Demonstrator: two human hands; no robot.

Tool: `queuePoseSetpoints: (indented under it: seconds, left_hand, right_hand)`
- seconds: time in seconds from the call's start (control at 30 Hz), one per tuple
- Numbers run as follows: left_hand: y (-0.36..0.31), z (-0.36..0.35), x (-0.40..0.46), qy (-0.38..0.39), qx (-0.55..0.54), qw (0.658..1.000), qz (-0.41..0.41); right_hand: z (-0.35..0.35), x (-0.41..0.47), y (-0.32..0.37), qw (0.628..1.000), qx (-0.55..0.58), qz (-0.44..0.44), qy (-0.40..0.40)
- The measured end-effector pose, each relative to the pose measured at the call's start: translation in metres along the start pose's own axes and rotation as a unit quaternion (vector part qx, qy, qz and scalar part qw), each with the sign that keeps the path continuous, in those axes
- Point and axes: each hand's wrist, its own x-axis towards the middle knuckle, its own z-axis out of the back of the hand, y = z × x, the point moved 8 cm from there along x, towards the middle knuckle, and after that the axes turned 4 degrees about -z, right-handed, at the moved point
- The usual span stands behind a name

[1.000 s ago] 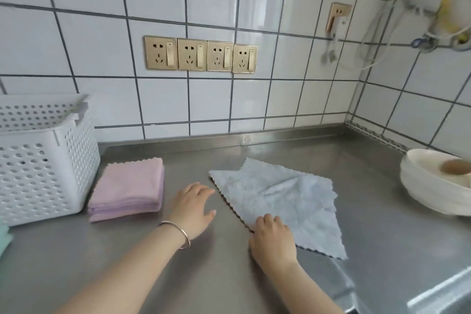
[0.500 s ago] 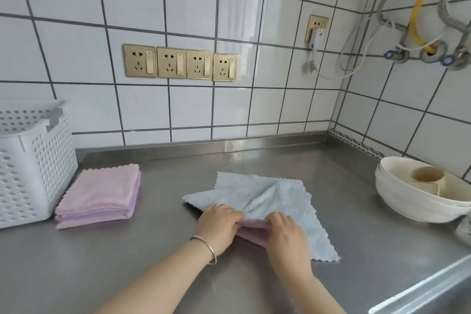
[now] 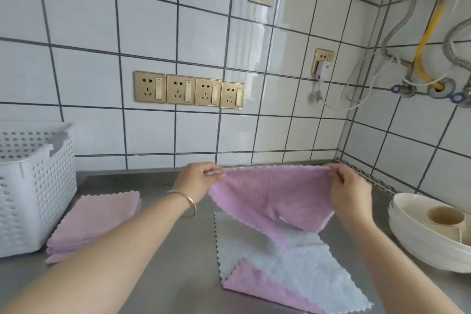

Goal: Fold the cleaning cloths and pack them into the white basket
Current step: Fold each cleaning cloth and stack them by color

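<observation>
Raised off the counter since the earlier frame, both hands now hold a pink cloth stretched between them. Its top corners are pinched by the left hand and right hand, arms extended forward. Below lies a blue cloth; folded cloths sit beside the basket.

surface: stainless steel, grey
wall: white tiles, dark grout
sockets: four gold, in a row
bowls: cream stack, far right, beige cup inside
hoses: yellow and metal, right corner
</observation>
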Motion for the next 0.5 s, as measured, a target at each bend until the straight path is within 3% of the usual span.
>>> queuePoseSetpoints:
  seconds: [0.13,0.27,0.5]
  left_hand:
    - [-0.041,0.077,0.006,-0.067,-0.062,0.996,-0.024]
    - [-0.06,0.149,-0.014,-0.101,-0.021,0.994,-0.026]
    - [0.025,0.22,-0.058,-0.018,0.012,0.994,0.112]
  right_hand:
    - [0.021,0.008,0.06,0.993,0.103,0.043,-0.034]
    - [0.021,-0.009,0.111,0.979,0.183,0.087,-0.026]
    - [-0.088,-0.051,0.139,0.981,0.107,0.069,0.145]
